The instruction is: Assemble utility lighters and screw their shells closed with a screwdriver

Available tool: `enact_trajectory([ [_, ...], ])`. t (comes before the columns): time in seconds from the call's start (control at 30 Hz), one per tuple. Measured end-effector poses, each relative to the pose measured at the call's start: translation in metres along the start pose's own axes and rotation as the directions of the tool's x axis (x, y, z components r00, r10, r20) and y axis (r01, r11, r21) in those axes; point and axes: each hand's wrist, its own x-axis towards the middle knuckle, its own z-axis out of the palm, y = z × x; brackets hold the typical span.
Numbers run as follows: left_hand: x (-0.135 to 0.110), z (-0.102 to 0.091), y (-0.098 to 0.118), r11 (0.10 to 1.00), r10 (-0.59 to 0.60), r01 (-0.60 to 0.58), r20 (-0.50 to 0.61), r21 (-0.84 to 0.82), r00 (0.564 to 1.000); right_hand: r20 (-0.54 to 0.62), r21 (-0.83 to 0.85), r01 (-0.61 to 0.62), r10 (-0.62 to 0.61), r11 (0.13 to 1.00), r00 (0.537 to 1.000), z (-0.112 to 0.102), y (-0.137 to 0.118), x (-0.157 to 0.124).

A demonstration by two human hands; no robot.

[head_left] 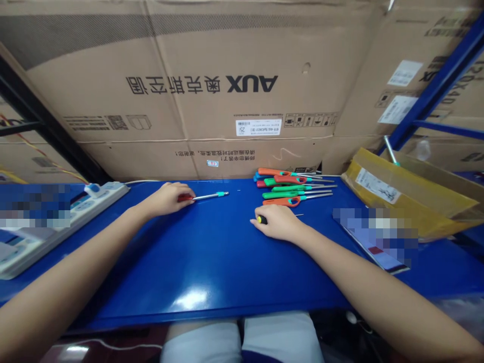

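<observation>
My left hand (170, 198) rests at the left of the blue table, fingers closed round the red handle of a long-nosed lighter (204, 196). Its metal tube points right, with a teal collar near the tip. Near the middle, my right hand (279, 222) is wrapped round a screwdriver (261, 220). The black and yellow handle end pokes out on the left, and a thin shaft shows past the hand on the right. Just beyond it lies a pile of lighters (289, 189) with orange, red, green and blue handles, their metal tubes pointing right.
A white power strip (104, 193) runs along the left side. On the right are a phone (372, 247), partly blurred, and an open carton with yellow tape (408, 196), a metal tube sticking out. Large cardboard (212, 45) walls off the back of the blue table (212, 262).
</observation>
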Motion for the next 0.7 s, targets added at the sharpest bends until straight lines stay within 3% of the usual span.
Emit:
enact_trajectory([
  [0.2,-0.027,-0.013,0.044,0.985,0.067,-0.033,0.199,-0.168,0.978,-0.049,-0.001,-0.075,0.075,0.997,0.996,-0.003,0.018,0.005],
  [0.27,-0.029,-0.014,0.065,0.955,0.167,-0.095,0.243,-0.282,0.956,-0.057,0.012,-0.069,0.070,0.998,0.996,-0.003,0.021,0.005],
  [0.4,-0.028,-0.002,0.113,0.890,0.340,-0.241,0.210,-0.386,0.917,-0.063,0.020,-0.050,0.051,0.999,0.997,-0.002,0.024,0.006],
  [0.53,-0.027,0.020,0.155,0.868,0.403,-0.359,0.064,-0.344,0.913,-0.052,0.000,-0.015,0.015,1.000,0.999,-0.005,0.025,0.003],
  [0.6,-0.028,0.026,0.165,0.872,0.410,-0.384,0.026,-0.305,0.912,-0.028,-0.014,0.029,-0.030,0.999,0.999,-0.007,0.026,0.002],
  [0.7,-0.032,0.023,0.161,0.880,0.428,-0.412,0.014,-0.236,0.904,0.015,-0.033,0.095,-0.095,0.995,0.995,-0.010,0.028,0.000],
])
